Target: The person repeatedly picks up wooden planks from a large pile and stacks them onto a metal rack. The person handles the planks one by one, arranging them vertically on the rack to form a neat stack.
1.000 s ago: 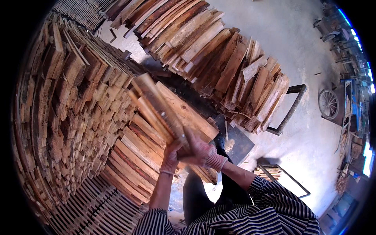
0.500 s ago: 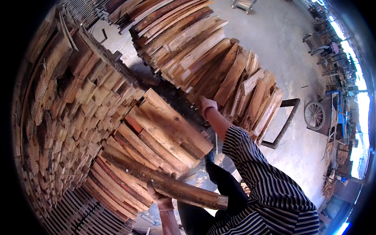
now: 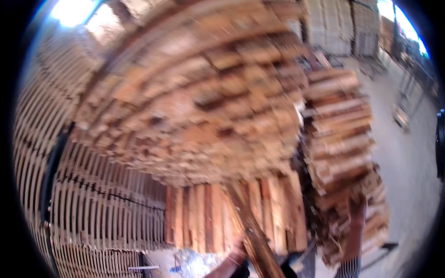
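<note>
Gripping a long rough plank (image 3: 252,236) low, left hand (image 3: 237,252) clenched round it before the stacked boards (image 3: 199,120). Stiff, heavyish, splintery; hold mid-length. Right hand (image 3: 357,208) blurred, cannot tell.

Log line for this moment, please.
left hand: holds plank | right hand: on side stack | view: blurred

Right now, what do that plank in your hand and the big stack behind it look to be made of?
The plank looks like rough-sawn, unfinished wood: brown, dull, with dark bark-like streaks. The stack seems to be the same raw timber, pale to reddish board ends, though blur hides the grain.
</note>
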### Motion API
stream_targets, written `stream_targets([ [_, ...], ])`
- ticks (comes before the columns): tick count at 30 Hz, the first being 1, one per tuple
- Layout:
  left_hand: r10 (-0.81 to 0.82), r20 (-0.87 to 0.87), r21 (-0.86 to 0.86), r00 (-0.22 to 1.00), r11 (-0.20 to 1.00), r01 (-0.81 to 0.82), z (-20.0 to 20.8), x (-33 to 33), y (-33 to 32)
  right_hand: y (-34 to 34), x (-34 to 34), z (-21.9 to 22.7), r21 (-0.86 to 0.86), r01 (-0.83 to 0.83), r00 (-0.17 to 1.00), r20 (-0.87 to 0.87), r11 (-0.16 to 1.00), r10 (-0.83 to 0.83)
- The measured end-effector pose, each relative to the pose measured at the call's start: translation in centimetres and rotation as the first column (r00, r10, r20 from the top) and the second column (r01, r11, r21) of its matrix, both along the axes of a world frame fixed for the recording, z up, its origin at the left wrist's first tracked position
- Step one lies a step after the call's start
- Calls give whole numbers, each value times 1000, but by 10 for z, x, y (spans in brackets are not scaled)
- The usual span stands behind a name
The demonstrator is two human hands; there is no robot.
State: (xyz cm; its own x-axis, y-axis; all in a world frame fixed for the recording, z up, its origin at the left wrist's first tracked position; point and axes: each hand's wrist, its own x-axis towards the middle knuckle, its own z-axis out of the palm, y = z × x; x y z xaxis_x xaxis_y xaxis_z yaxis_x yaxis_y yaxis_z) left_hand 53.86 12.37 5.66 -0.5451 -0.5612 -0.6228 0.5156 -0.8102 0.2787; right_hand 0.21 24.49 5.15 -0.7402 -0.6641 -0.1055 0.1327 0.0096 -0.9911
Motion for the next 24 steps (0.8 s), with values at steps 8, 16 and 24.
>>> stream_targets([
  [8, -124, -300, -117, 946, 989, 92, 86, -1, -50, 102, 251, 94, -15, -143, 945, 295, 990, 141],
  [16, 27, -34, -86, 999, 996, -30, 84, 21, -57, 96, 425, 201, 847, -161, 603, -322, 506, 730],
  [24, -29, 191, -472, 981, 874, 118, 117, 87, -77, -65, 442, 214, 553, -501, 663, -249, 666, 706],
])
